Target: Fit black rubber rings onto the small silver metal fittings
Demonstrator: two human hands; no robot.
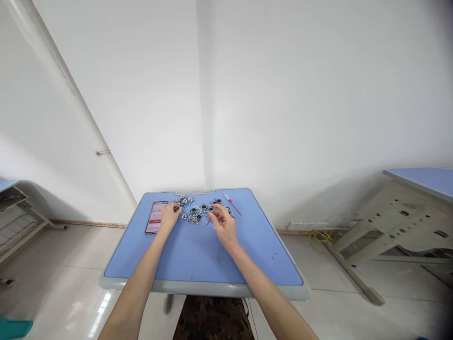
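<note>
Several small metal screws and rings (pixel 195 215) lie in loose piles near the back of the blue desk (pixel 198 259). My left hand (pixel 169 217) is at the left pile (pixel 182 200), its fingers pinched together on a small metal piece. To the right, my right hand (pixel 224 223) is raised a little over the desk by the right end of the pieces. Its thumb and forefinger are closed around something too small to name. Beside my left hand lies a phone (pixel 154 224) with a timer on its screen.
A pen with a red part (pixel 232 204) lies at the back right of the desk. A white wall (pixel 283 94) stands behind it. Another desk (pixel 424 182) is at the right, with a yellow cable (pixel 318 238) on the floor.
</note>
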